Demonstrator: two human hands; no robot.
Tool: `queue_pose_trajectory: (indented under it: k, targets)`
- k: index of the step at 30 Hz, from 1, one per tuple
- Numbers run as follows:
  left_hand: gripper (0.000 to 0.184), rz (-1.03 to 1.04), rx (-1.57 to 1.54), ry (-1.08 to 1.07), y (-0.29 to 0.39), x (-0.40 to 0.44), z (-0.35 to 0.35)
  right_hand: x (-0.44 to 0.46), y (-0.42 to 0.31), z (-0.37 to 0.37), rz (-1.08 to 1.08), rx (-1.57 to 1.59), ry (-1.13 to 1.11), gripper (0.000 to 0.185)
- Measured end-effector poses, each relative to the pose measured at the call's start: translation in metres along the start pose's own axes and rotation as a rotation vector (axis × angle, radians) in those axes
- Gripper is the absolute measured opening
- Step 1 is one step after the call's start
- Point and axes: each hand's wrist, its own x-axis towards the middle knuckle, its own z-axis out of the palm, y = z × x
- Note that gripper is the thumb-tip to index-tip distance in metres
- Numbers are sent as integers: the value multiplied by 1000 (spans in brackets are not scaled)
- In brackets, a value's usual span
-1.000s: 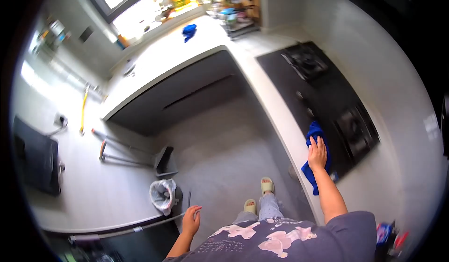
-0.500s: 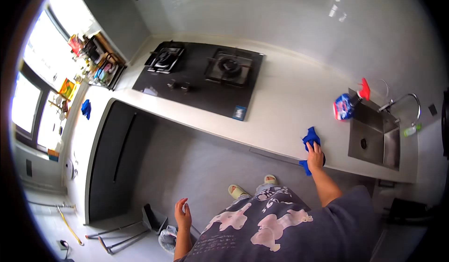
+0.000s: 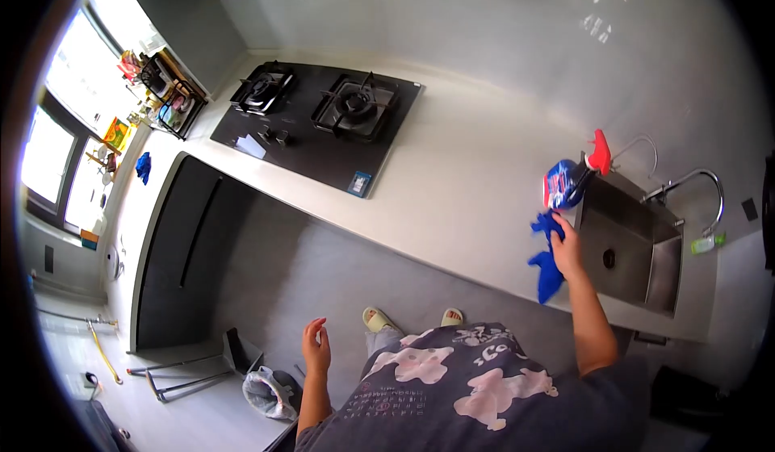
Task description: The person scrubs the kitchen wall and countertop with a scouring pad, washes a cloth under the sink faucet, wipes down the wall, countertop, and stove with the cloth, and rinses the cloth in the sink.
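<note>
My right hand (image 3: 567,249) grips a crumpled blue cloth (image 3: 548,281) over the pale countertop (image 3: 452,182), left of the sink. Part of the cloth hangs down towards the counter's front edge. Just beyond these fingers is a blue spray bottle (image 3: 563,184) with a red trigger head, beside the sink's rim. Whether the fingers touch the bottle I cannot tell. My left hand (image 3: 316,345) hangs in the air at my side, fingers loosely apart and nothing in it.
A steel sink (image 3: 596,234) with a curved faucet (image 3: 718,190) lies at the right. The black gas hob (image 3: 307,157) is set into the counter further left. Another blue cloth (image 3: 143,168) lies by the window. On the floor stands a lined bin (image 3: 266,394).
My right hand has carried the blue cloth from the counter's front edge back towards the spray bottle and sink. The view has shifted a little; my left hand stays at my side.
</note>
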Motion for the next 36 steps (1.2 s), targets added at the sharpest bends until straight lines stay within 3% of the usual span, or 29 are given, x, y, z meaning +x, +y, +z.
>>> queue_pose_trajectory:
  k: [1, 2, 4, 7, 8, 10, 12, 18, 20, 21, 26, 31, 33, 34, 36]
  targets:
    - [17, 7, 2, -7, 8, 3, 4, 19, -30, 4, -40, 52, 31, 34]
    - [16, 14, 6, -13, 14, 5, 5, 41, -38, 18, -211, 64, 113, 35]
    - [16, 65, 59, 22, 22, 9, -1, 76, -59, 53, -289, 84, 246, 35]
    - [16, 93, 137, 65, 10, 10, -17, 103, -37, 136, -249, 1, 169, 34]
    - [17, 75, 160, 81, -1, 10, -25, 101, -8, 177, -224, -147, 72, 38]
    - [17, 15, 139, 108, -27, 12, -41, 64, -34, 202, -77, -631, -48, 43]
    - [16, -42, 123, 133, -52, 19, -65, 59, -26, 231, -10, -652, 10, 48]
    - [18, -164, 165, 157, -105, 93, -163, 26, -90, 265, 77, -496, 102, 47]
    - [21, -50, 114, 247, -152, 131, -193, 40, -122, 282, 140, -95, -32, 42]
    - [22, -91, 65, 246, -166, 148, -208, 54, -138, 297, 106, 154, 7, 39]
    - [23, -144, -42, 255, -166, 226, -238, 141, -350, 327, -293, 283, 42, 38]
    - [21, -152, -65, 214, -172, 253, -209, 213, -431, 449, -664, -2, 53, 44]
    - [20, -156, -5, 225, -179, 249, -201, 237, -437, 510, -625, -334, -121, 43]
    - [21, -162, 30, 231, -183, 246, -199, 250, -433, 541, -556, -559, -326, 48]
    - [21, -305, -41, 252, -177, 244, -201, 280, -409, 613, -266, -517, -575, 57]
